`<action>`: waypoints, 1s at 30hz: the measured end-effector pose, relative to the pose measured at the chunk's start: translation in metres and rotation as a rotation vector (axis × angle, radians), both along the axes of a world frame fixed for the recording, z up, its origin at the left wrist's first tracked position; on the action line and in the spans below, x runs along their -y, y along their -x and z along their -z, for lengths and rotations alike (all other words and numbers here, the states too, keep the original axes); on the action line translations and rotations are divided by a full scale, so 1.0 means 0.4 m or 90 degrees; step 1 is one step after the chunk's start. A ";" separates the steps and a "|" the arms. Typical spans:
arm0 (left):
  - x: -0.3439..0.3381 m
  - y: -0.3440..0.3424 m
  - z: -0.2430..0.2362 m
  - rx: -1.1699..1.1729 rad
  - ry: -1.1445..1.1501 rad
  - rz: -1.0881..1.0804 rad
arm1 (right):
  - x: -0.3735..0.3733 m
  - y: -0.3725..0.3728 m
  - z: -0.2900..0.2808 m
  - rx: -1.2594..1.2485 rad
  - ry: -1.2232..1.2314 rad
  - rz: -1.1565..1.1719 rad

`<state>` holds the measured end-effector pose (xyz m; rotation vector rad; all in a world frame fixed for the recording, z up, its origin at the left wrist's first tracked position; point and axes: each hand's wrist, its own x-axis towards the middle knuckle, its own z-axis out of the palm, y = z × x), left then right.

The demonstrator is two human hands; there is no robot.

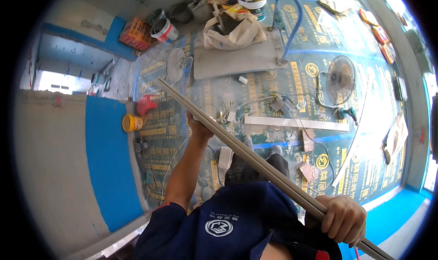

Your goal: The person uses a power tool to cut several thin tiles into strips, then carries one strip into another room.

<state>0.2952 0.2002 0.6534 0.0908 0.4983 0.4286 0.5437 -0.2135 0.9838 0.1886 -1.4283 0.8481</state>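
A bundle of long, narrow beige trim strips runs slantwise across my body, from the upper left down to the lower right. My left hand holds it from beneath near its far end; the strips partly hide the fingers. Nearer to me, my right hand is wrapped round the strips with its fingers curled over them. The near end passes out of the picture at the lower right. How many strips there are, I cannot tell.
A flatbed trolley carries an open sack of grey powder. A fan and a drill are on the sheeted floor at right. A long white strip, cables and broken tiles lie ahead. A yellow bucket stands left.
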 end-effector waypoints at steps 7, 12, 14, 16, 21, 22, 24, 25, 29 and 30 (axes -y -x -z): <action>0.082 -0.149 -0.037 0.121 -0.067 0.170 | 0.141 -0.019 -0.009 0.025 0.018 0.081; 0.091 -0.196 -0.034 0.045 -0.056 0.181 | 0.215 -0.054 0.012 0.023 -0.005 0.114; 0.102 -0.205 -0.046 -0.003 -0.039 0.171 | 0.224 -0.070 0.020 0.034 -0.002 0.103; 0.131 -0.209 -0.062 -0.079 -0.061 0.123 | 0.237 -0.073 0.029 0.020 0.003 0.104; 0.240 -0.201 -0.134 -0.333 -0.132 -0.071 | 0.218 -0.106 0.059 0.000 0.026 0.042; 0.254 -0.144 -0.146 -0.345 -0.127 -0.099 | 0.191 -0.108 0.055 0.001 0.032 0.011; 0.286 -0.120 -0.158 -0.348 -0.115 -0.148 | 0.140 -0.119 0.038 0.001 0.066 -0.027; 0.301 -0.113 -0.159 -0.377 -0.035 -0.170 | 0.114 -0.127 0.042 0.009 0.060 -0.056; 0.272 0.026 -0.091 -0.267 0.077 -0.319 | 0.008 -0.174 0.068 0.026 0.095 -0.184; 0.273 0.064 -0.062 -0.244 0.079 -0.363 | -0.029 -0.181 0.066 0.039 0.105 -0.222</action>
